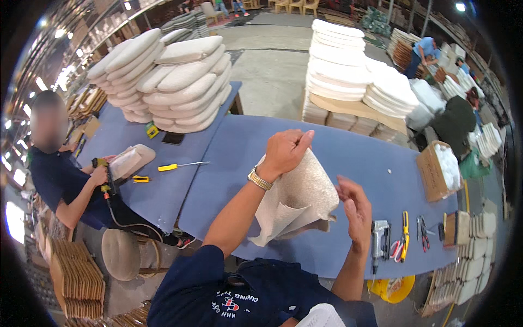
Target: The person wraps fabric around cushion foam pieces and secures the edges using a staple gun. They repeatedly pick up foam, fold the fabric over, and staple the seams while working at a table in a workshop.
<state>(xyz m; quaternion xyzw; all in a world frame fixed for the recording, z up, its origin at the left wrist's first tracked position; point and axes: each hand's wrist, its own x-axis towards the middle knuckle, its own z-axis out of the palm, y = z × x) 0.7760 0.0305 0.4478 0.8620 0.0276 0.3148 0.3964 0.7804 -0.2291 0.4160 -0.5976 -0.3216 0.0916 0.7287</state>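
A cream textured piece of upholstery fabric, folded up into a pouch-like shape with loose edges hanging toward me, is over the blue table. My left hand, with a metal watch on its wrist, is closed on the fabric's upper edge. My right hand is beside the fabric's right side, fingers apart and slightly blurred, holding nothing. Whether anything is inside the fabric is hidden. Right of my right hand lie a staple gun, red-handled scissors, a yellow cutter and pliers.
On the blue table, stacked cushions stand far left, near a yellow screwdriver. A co-worker at left holds a staple gun at a cushion. White padding stacks stand beyond; a cardboard box sits right.
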